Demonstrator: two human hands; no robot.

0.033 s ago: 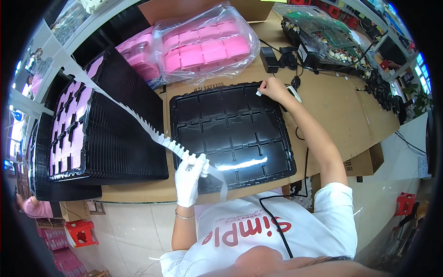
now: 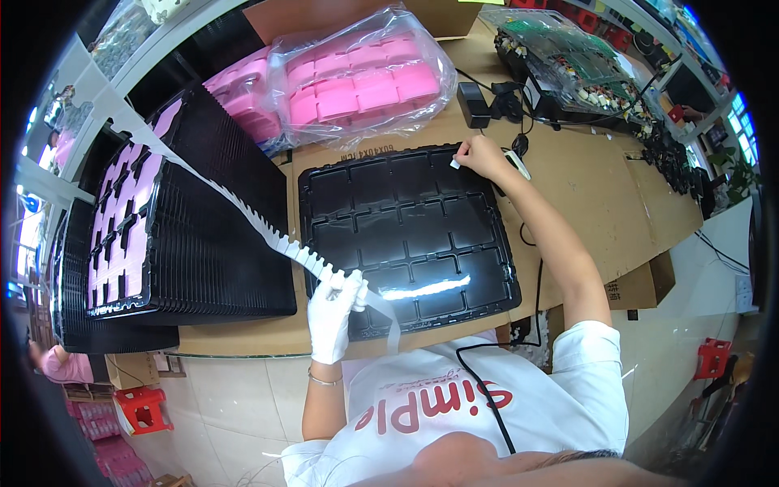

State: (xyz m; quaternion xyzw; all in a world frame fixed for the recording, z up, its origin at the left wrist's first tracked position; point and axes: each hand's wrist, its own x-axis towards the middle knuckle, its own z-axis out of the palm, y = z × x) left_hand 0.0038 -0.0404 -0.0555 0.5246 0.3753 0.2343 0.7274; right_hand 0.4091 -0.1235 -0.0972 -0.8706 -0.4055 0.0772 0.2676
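My left hand (image 2: 334, 318), in a white glove, is closed around a long white label strip (image 2: 280, 242) with a jagged, tabbed edge. The strip runs up to the far left, and a bare, translucent tail hangs below the glove. My right hand (image 2: 484, 159) is bare and pinches a small white label (image 2: 455, 164). That hand is over the far right corner of a black plastic tray (image 2: 381, 231) lying flat in front of me. Shallow compartments divide the tray, and a shiny clear film seems to cover it. I cannot tell whether the label touches it.
Tall stacks of black trays (image 2: 219, 235) with pink pieces on top stand to the left. Behind lie pink foam pieces (image 2: 365, 85) in a clear bag. A black power adapter (image 2: 473, 105), cables and a bin of circuit boards (image 2: 568, 65) are at the back right. Cardboard (image 2: 584, 211) covers the table.
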